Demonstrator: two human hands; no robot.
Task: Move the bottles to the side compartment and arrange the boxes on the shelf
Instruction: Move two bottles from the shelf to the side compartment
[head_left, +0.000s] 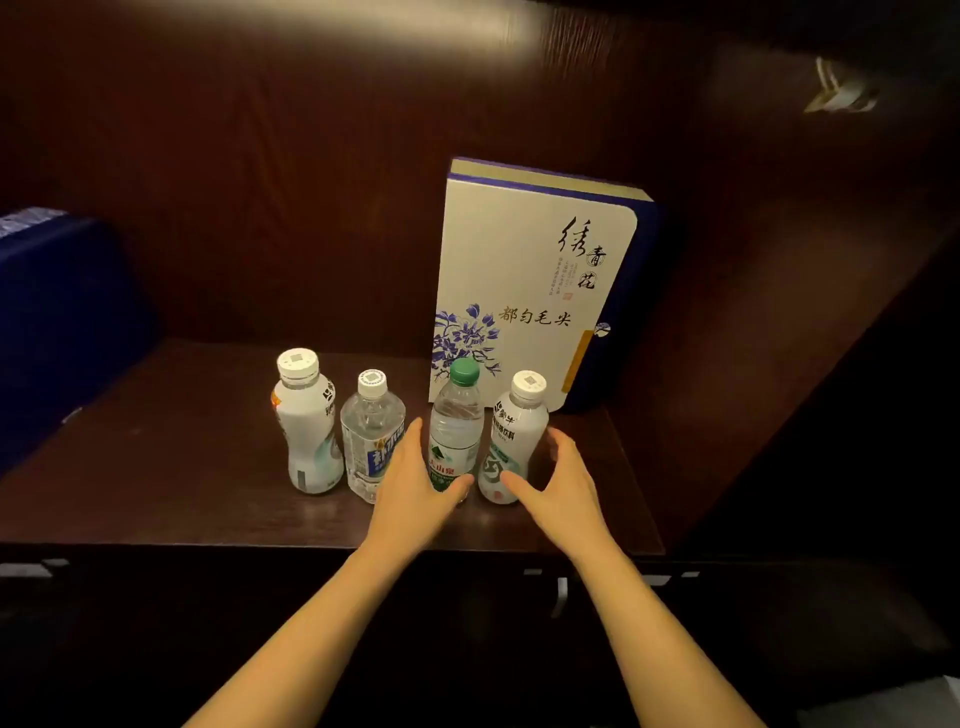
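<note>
Dark brown wood makes up the shelf (197, 467), and four bottles stand upright in a loose row near its front edge, where either hand can take them. From the left: a white milk-drink bottle (307, 423), a clear water bottle with a white cap (370, 434), a clear water bottle with a green cap (453, 423), and a second white milk-drink bottle (511, 436). The left hand (415, 486) is curled about the lower half of the green-capped bottle, thumb in front and fingers slid between it and the white-capped one; it looks to be touching, though the grip does not seem fully closed. The right hand (563, 478) is spread open around the right-hand milk bottle, thumb near its base and fingers arched beyond its far side, apparently not yet in contact. Taking one bottle in each hand would halve the trips, which is likely why both reach at once. Behind the bottles a white tea gift box (530, 291) with blue flowers stands on end against the back panel. A dark blue box (62, 322) is cut off at the left edge, its shape unclear. Which side compartment is meant cannot be told; the right is deep in shadow, and a pale object (836, 93) up there is blurred.
</note>
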